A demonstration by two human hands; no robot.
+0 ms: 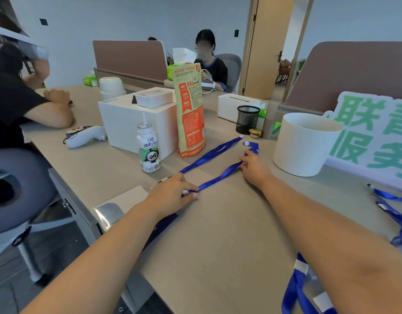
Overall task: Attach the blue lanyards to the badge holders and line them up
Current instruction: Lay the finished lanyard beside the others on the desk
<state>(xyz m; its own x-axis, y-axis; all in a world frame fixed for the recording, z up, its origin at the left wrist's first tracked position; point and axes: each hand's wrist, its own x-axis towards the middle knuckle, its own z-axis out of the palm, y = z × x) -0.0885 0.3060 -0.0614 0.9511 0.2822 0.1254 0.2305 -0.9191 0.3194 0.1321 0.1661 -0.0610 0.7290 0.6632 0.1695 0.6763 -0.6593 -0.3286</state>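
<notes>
Two blue lanyards lie stretched side by side across the beige table. The nearer lanyard runs between my hands; the farther lanyard lies parallel behind it. My left hand pinches the near end of the nearer strap by its white clip. My right hand presses the strap's far part, beside a white end piece. A clear badge holder lies at the table's left edge, partly under my left forearm. More blue lanyards sit at the right and more at the bottom right.
Behind the lanyards stand a small drink bottle, an orange snack bag, white boxes, a black mesh pen cup and a white bucket. A green-lettered sign leans at right. One person sits at left, another behind.
</notes>
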